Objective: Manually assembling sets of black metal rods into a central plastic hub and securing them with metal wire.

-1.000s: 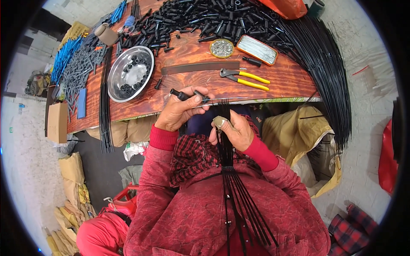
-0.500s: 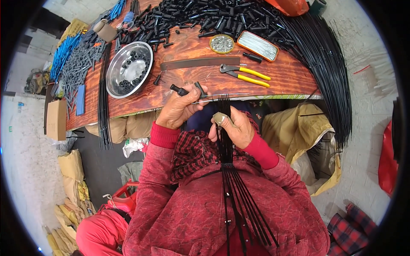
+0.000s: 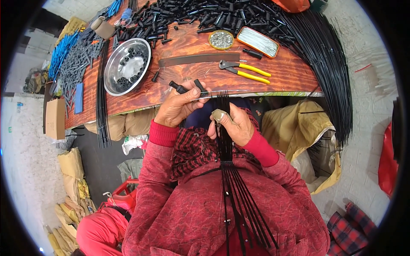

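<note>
Head view: left hand [image 3: 179, 106] pinching black connectors [image 3: 188, 87] + thin wire at table [image 3: 282, 72] edge; right hand [image 3: 232, 126] clamped on black rod bundle [image 3: 225, 141] over lap. Best keeping rod tips level, feeding one at a time.
</note>
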A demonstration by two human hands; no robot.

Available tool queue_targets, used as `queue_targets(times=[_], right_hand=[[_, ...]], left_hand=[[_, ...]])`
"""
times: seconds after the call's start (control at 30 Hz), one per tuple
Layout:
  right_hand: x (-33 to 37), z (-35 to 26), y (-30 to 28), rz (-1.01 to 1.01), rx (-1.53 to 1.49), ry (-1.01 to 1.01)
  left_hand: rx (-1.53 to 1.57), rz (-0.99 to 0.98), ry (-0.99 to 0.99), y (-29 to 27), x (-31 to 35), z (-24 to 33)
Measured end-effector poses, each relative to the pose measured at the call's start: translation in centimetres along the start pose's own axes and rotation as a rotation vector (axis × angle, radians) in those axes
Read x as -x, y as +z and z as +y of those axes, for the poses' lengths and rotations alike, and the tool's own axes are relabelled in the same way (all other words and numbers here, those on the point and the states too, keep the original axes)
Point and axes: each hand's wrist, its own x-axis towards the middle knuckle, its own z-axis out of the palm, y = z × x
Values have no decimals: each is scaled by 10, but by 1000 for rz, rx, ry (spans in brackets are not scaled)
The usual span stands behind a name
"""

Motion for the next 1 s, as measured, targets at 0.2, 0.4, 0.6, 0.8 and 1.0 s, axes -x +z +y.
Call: queue_targets(times=[0.2,0.4,0.6,0.8,1.0], right_hand=[[0,0,1,-2,12,10],[0,1,1,4,12,13],[0,1,0,2,32,12],[-1,0,0,6,18,20],[-1,1,0,7,3,24]], left_hand=[[120,-75,12,-5,-5,-8],[89,49,-50,7,1,-4],[91,52,-54,10,3,-1],[46,67,-49,-2,0,-6],[43,82,-42,-1,-2,-9]])
